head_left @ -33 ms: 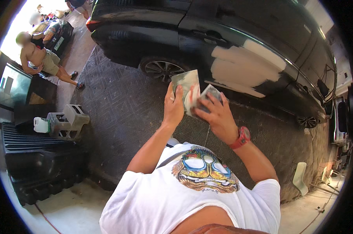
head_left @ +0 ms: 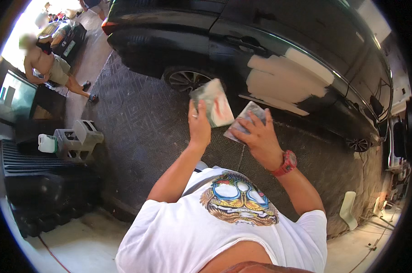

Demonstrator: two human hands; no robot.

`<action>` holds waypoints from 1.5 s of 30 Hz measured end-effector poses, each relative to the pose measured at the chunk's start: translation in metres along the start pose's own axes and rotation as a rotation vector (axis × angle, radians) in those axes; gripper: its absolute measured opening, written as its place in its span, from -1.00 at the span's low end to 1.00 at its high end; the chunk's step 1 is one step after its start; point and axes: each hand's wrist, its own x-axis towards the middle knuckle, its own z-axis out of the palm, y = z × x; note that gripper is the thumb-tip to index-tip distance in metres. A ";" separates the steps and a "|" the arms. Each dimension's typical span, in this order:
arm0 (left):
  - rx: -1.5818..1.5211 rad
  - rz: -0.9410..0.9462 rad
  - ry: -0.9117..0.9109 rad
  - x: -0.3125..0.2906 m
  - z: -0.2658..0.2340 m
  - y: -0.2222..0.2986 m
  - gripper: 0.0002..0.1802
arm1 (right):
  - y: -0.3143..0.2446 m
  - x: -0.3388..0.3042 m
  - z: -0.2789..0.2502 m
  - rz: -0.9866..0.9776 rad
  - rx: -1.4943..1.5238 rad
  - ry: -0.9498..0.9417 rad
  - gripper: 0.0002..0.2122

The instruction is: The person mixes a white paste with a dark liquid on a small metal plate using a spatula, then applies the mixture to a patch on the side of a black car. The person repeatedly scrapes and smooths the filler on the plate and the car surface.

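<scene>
My left hand [head_left: 199, 127] grips a flat rectangular plate [head_left: 215, 102] by its left side. The plate bears white paste with red streaks, like body filler mixed with hardener. In my right hand [head_left: 259, 136], fingers spread over its face, is a flat greyish spreader plate [head_left: 252, 112] with dark smudges. The two plates' near corners lie close together; I cannot tell whether they touch. Beyond my hands, the side of a black car [head_left: 178, 41] carries a broad beige filler patch [head_left: 283, 79] on its door.
A rear wheel [head_left: 187, 79] is just past my left hand. To the left stand a grey step stool [head_left: 80, 141], a white jug [head_left: 47, 143] and a ribbed black plastic piece [head_left: 46, 182]. A person [head_left: 44, 66] stands far left. A pale curved panel [head_left: 349, 210] lies right.
The spreader plate has moved right and nearer to me, off the paste-covered plate. My left hand has tilted its plate, so the red-streaked paste shows more fully.
</scene>
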 end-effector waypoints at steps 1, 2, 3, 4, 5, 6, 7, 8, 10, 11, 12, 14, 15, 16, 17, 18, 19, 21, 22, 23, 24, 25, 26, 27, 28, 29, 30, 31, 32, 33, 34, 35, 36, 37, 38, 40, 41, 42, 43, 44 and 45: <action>-0.309 -0.088 0.044 0.004 0.004 0.006 -0.56 | 0.000 -0.004 -0.007 -0.006 -0.058 -0.042 -0.54; -0.269 -0.089 0.023 0.007 0.001 0.009 -0.58 | -0.002 -0.004 -0.014 -0.033 -0.027 -0.042 -0.46; -0.229 -0.089 0.002 0.011 -0.002 0.012 -0.60 | -0.008 -0.001 -0.023 -0.058 0.101 0.009 -0.42; -0.256 -0.140 -0.065 0.009 0.003 0.019 -0.61 | -0.017 0.002 -0.032 -0.074 0.229 0.054 -0.38; -0.278 -0.201 -0.134 0.003 0.009 0.030 -0.63 | -0.025 0.003 -0.034 -0.078 0.361 0.096 -0.33; -0.300 -0.262 -0.205 -0.001 0.013 0.034 -0.65 | -0.024 0.006 -0.021 0.000 0.527 0.100 -0.26; -0.299 -0.263 -0.234 -0.003 0.015 0.034 -0.64 | -0.021 0.009 -0.009 0.133 0.650 0.074 -0.33; -0.299 -0.268 -0.269 -0.006 0.019 0.032 -0.62 | -0.003 0.004 0.017 0.194 0.547 0.110 -0.37; -0.270 -0.269 -0.313 -0.005 0.016 0.022 -0.59 | 0.038 0.001 0.035 0.243 0.118 0.034 -0.44; -0.242 -0.297 -0.286 -0.006 0.015 0.020 -0.58 | 0.055 0.002 0.033 0.227 -0.210 -0.074 -0.46; -0.215 -0.327 -0.261 -0.009 0.013 0.018 -0.57 | 0.063 -0.005 0.034 0.248 -0.147 -0.064 -0.47; -0.120 -0.274 -0.238 -0.008 0.007 0.016 -0.56 | 0.045 0.010 0.005 0.260 0.102 0.101 -0.50; -0.016 -0.203 -0.239 -0.009 0.008 0.012 -0.56 | 0.034 0.014 -0.009 0.273 0.221 0.171 -0.51; 0.098 -0.123 -0.243 -0.008 0.009 0.012 -0.56 | 0.025 0.015 -0.009 0.222 0.107 0.115 -0.53; 0.212 -0.043 -0.246 -0.007 0.010 0.014 -0.56 | 0.016 0.015 -0.007 0.169 -0.005 0.059 -0.55; 0.191 -0.023 -0.272 -0.009 0.013 0.015 -0.55 | 0.010 0.014 -0.008 0.115 -0.117 0.003 -0.56; 0.169 -0.038 -0.272 -0.008 0.010 0.010 -0.55 | 0.005 0.015 -0.012 0.149 -0.102 -0.022 -0.57; 0.115 -0.048 -0.263 0.000 0.006 -0.004 -0.54 | 0.004 0.024 -0.028 0.195 -0.081 -0.067 -0.58; 0.147 -0.033 -0.235 0.000 0.007 -0.004 -0.55 | -0.003 0.025 -0.033 0.267 0.026 -0.020 -0.47; 0.179 -0.018 -0.206 0.000 0.009 -0.004 -0.56 | -0.003 0.024 -0.030 0.254 0.012 -0.031 -0.47; 0.212 -0.003 -0.175 0.000 0.010 -0.004 -0.57 | -0.002 0.023 -0.023 0.240 -0.002 -0.043 -0.46; 0.099 -0.058 -0.190 0.000 0.013 -0.001 -0.58 | -0.001 0.025 -0.021 0.220 -0.019 -0.049 -0.45; -0.013 -0.112 -0.204 -0.001 0.015 0.002 -0.59 | -0.003 0.027 -0.025 0.244 0.032 -0.033 -0.44; -0.126 -0.165 -0.217 -0.001 0.016 0.005 -0.60 | -0.008 0.026 -0.030 0.266 0.084 -0.017 -0.43; -0.168 -0.170 -0.220 -0.001 0.016 0.006 -0.61 | -0.012 0.024 -0.032 0.288 0.137 -0.005 -0.42; -0.210 -0.174 -0.222 -0.001 0.016 0.007 -0.61 | -0.014 0.022 -0.028 0.312 0.411 0.048 -0.42; -0.251 -0.177 -0.224 0.000 0.016 0.008 -0.62 | -0.014 0.020 -0.019 0.333 0.687 0.100 -0.42; -0.264 -0.200 -0.192 -0.003 0.018 0.011 -0.62 | -0.016 0.014 -0.009 0.364 0.959 0.153 -0.41; -0.271 -0.215 -0.163 -0.004 0.023 0.017 -0.62 | -0.015 0.005 0.002 0.428 0.731 0.058 -0.43; -0.278 -0.230 -0.135 -0.005 0.025 0.020 -0.61 | -0.006 -0.001 0.012 0.396 0.478 -0.017 -0.44; -0.250 -0.236 -0.196 -0.004 0.023 0.018 -0.56 | 0.009 -0.010 0.018 0.363 0.218 -0.096 -0.45; -0.220 -0.238 -0.259 -0.001 0.017 0.016 -0.50 | 0.024 -0.016 0.022 0.325 -0.042 -0.169 -0.46; -0.192 -0.240 -0.325 0.002 0.014 0.014 -0.43 | 0.038 -0.020 0.023 0.310 -0.016 -0.005 -0.44; -0.034 -0.233 -0.350 0.002 0.012 0.011 -0.39 | 0.040 -0.010 0.012 0.310 0.019 0.061 -0.43; 0.130 -0.227 -0.367 0.002 0.008 0.009 -0.34 | 0.038 0.007 -0.010 0.308 0.063 0.124 -0.43; 0.396 -0.214 -0.484 -0.003 0.014 0.023 -0.22 | 0.022 0.025 -0.037 0.327 -0.050 0.149 -0.45; 0.318 -0.206 -0.446 -0.007 0.022 0.030 -0.25 | 0.015 0.026 -0.032 0.297 -0.048 0.136 -0.46; 0.240 -0.199 -0.405 -0.011 0.028 0.035 -0.28 | 0.009 0.024 -0.022 0.265 -0.046 0.123 -0.47; 0.165 -0.186 -0.354 -0.012 0.032 0.037 -0.31 | 0.004 0.023 -0.010 0.222 -0.038 0.111 -0.49; 0.185 -0.076 -0.379 -0.001 0.025 0.033 -0.42 | -0.005 0.017 0.002 0.172 0.013 0.116 -0.53; 0.239 -0.041 -0.369 -0.001 0.020 0.028 -0.45 | -0.010 0.009 0.001 0.142 0.007 0.058 -0.53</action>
